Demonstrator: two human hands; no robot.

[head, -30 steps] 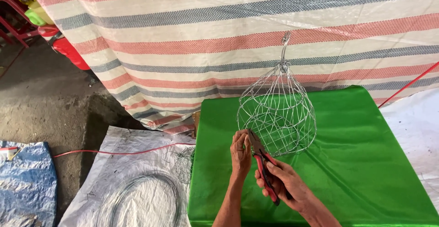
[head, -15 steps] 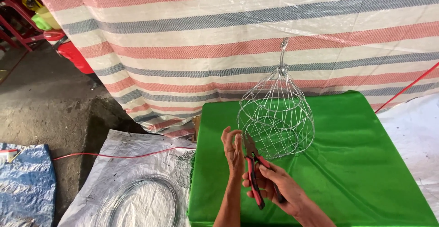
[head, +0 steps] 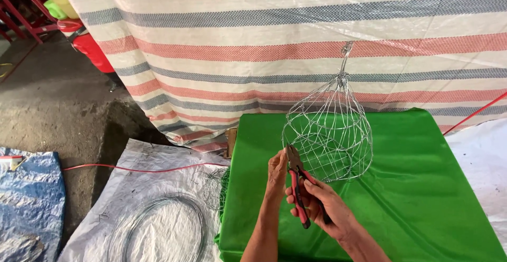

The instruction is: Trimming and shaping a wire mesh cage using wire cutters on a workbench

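A wire cage (head: 328, 135), bell-shaped w/ a twisted hook on top, is stood upright on the green cloth (head: 422, 198) of the table, near its back-left part. It is judged light, springy & easily bent out of shape; the thin strands look pokey at cut ends. Best grip is judged at the lower rim or the top hook, not mid-mesh.

The left hand (head: 277, 171) is held at the cage's lower left edge, fingers pressed together & seemingly pinching a strand; exact contact can't be told. Red-handled pliers (head: 297, 185) are gripped by the right hand (head: 323, 205), fingers wrapped round the handles, nose pointed up at the rim.

Open cloth is seen to the right & front. The table's left edge is close; a wire coil (head: 158, 230) is laid on the white sheet (head: 95, 209) below it. The striped tarp (head: 296, 45) is hung just behind.
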